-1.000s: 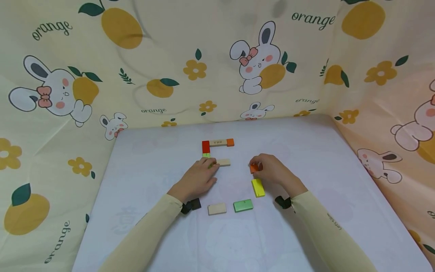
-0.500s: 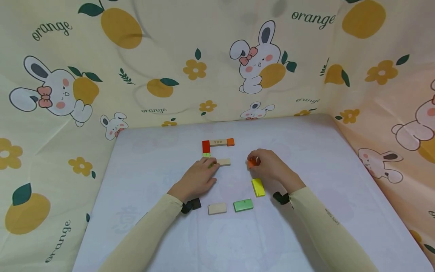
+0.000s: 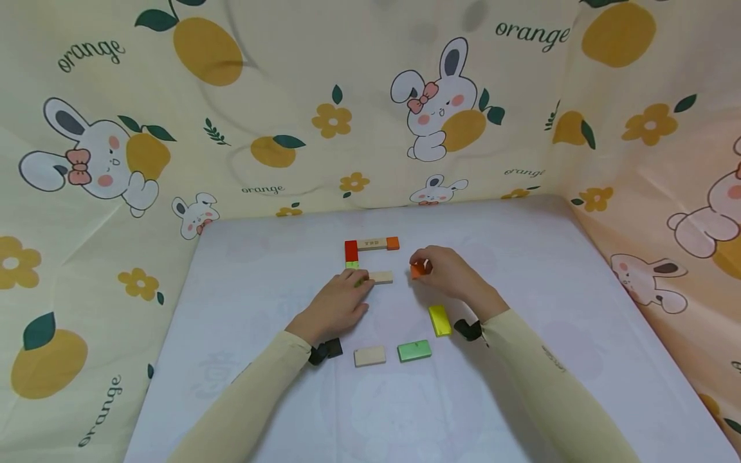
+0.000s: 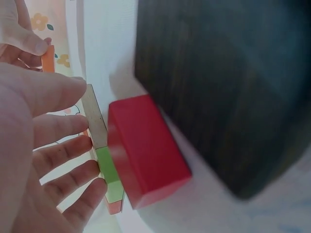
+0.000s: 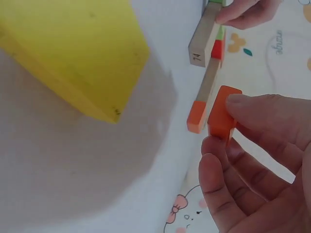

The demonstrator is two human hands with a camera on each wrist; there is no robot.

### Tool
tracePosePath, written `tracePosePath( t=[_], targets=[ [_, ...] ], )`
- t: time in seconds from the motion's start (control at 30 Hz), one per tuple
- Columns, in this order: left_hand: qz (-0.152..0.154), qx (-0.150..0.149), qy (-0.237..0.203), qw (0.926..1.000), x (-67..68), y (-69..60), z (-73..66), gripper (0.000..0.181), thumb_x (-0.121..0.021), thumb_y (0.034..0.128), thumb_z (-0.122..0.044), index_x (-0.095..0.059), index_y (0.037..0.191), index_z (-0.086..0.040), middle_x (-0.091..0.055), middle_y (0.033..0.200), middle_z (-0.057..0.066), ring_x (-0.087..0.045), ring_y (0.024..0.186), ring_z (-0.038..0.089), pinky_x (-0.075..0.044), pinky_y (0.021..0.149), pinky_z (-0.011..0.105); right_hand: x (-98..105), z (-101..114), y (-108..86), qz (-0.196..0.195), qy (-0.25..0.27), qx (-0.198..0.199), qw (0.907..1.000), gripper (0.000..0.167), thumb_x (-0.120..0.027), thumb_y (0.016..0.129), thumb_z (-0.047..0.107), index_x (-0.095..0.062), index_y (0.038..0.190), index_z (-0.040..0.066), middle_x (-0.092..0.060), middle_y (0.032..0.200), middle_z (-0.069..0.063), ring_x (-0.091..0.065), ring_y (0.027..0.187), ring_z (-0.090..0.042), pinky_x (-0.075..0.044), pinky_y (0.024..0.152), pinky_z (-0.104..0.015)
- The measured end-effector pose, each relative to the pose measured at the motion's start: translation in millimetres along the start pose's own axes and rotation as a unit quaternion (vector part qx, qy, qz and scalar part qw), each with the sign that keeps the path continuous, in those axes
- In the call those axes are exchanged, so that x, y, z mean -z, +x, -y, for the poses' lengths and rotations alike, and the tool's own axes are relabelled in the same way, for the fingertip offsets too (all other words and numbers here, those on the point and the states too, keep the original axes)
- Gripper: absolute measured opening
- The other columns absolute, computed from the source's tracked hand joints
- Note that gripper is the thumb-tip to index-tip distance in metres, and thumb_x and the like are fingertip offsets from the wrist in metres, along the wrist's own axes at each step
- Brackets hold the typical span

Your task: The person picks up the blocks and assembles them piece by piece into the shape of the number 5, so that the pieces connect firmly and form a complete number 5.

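Observation:
My right hand (image 3: 454,273) pinches an orange block (image 5: 223,110) between thumb and fingers, above the table. My left hand (image 3: 336,302) rests its fingertips on a plain wooden block (image 3: 382,278) and the light green block (image 4: 110,174) joined to its end. Those fingers look fairly straight in the left wrist view. Behind them a red block (image 3: 351,251), a lettered wooden block (image 3: 372,244) and a small orange block (image 3: 393,243) form a corner. Another red block (image 4: 146,150) lies close by the left hand in the left wrist view; the head view hides it.
A yellow block (image 3: 440,321) lies near my right wrist. Closer to me are a green block (image 3: 414,351), a pale wooden block (image 3: 370,356) and a black block (image 3: 334,348). A patterned cloth (image 3: 370,128) hangs behind the white table (image 3: 260,257).
My right hand has moved leftward and slightly away from me with the orange block, approaching the plain wooden block. The left hand has stayed in place.

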State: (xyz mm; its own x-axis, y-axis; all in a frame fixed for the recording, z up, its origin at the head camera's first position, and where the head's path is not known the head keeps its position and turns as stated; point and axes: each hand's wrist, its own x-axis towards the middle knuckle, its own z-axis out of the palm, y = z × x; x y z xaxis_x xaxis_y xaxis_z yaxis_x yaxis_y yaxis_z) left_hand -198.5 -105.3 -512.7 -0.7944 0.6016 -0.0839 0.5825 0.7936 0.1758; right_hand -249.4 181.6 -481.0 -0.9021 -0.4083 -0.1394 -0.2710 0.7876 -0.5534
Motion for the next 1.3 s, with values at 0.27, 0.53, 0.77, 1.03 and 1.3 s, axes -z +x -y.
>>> tracePosePath(
  t=[0.27, 0.53, 0.77, 1.03, 1.3],
  targets=[
    [0.002, 0.005, 0.008, 1.0000, -2.3, 0.7, 0.4, 0.056, -0.062, 0.1104, -0.035, -0.054, 0.161, -0.012, -0.046, 0.165, 0.007, -0.037, 0.153, 0.028, -0.036, 0.124, 0.046, -2.5, 5.6, 7.2, -0.002, -0.004, 0.011, 0.9999, 0.032, -0.080, 0.096, 0.005, -0.076, 0.128, 0.005, -0.070, 0.107, -0.006, -0.061, 0.098, -0.028, -0.057, 0.088, -0.040],
    [-0.002, 0.005, 0.004, 1.0000, -4.3, 1.1, 1.8, 0.056, -0.062, 0.1101, -0.035, -0.054, 0.161, -0.012, -0.046, 0.165, 0.007, -0.037, 0.154, 0.028, -0.037, 0.124, 0.047, -8.3, 7.6, 14.3, 0.005, 0.002, 0.013, 0.9999, 0.032, -0.082, 0.096, 0.006, -0.076, 0.127, 0.006, -0.070, 0.107, -0.005, -0.061, 0.097, -0.028, -0.057, 0.087, -0.039],
    [-0.007, 0.002, 0.005, 1.0000, -3.8, 0.9, 2.4, 0.056, -0.063, 0.1097, -0.035, -0.055, 0.160, -0.011, -0.047, 0.164, 0.008, -0.038, 0.153, 0.029, -0.037, 0.123, 0.045, -10.8, 11.9, 19.7, 0.008, 0.003, 0.029, 0.9995, 0.031, -0.083, 0.095, 0.005, -0.077, 0.125, 0.006, -0.070, 0.106, -0.005, -0.061, 0.096, -0.027, -0.057, 0.087, -0.039],
    [-0.008, 0.002, 0.000, 1.0000, -3.5, 1.6, 2.1, 0.056, -0.064, 0.1092, -0.035, -0.056, 0.159, -0.011, -0.048, 0.163, 0.008, -0.039, 0.152, 0.029, -0.038, 0.123, 0.045, -18.5, 16.0, 24.6, 0.018, 0.016, 0.019, 0.9995, 0.030, -0.083, 0.094, 0.005, -0.077, 0.124, 0.007, -0.070, 0.108, -0.006, -0.060, 0.096, -0.028, -0.057, 0.088, -0.040],
    [-0.011, -0.001, -0.008, 0.9999, -3.3, 1.7, 2.4, 0.056, -0.065, 0.1087, -0.034, -0.057, 0.158, -0.010, -0.048, 0.163, 0.008, -0.040, 0.151, 0.029, -0.038, 0.123, 0.046, -23.4, 18.2, 26.6, 0.023, 0.011, 0.008, 0.9996, 0.030, -0.085, 0.095, 0.009, -0.076, 0.124, 0.009, -0.068, 0.103, -0.004, -0.060, 0.094, -0.026, -0.056, 0.086, -0.039]
  ],
)
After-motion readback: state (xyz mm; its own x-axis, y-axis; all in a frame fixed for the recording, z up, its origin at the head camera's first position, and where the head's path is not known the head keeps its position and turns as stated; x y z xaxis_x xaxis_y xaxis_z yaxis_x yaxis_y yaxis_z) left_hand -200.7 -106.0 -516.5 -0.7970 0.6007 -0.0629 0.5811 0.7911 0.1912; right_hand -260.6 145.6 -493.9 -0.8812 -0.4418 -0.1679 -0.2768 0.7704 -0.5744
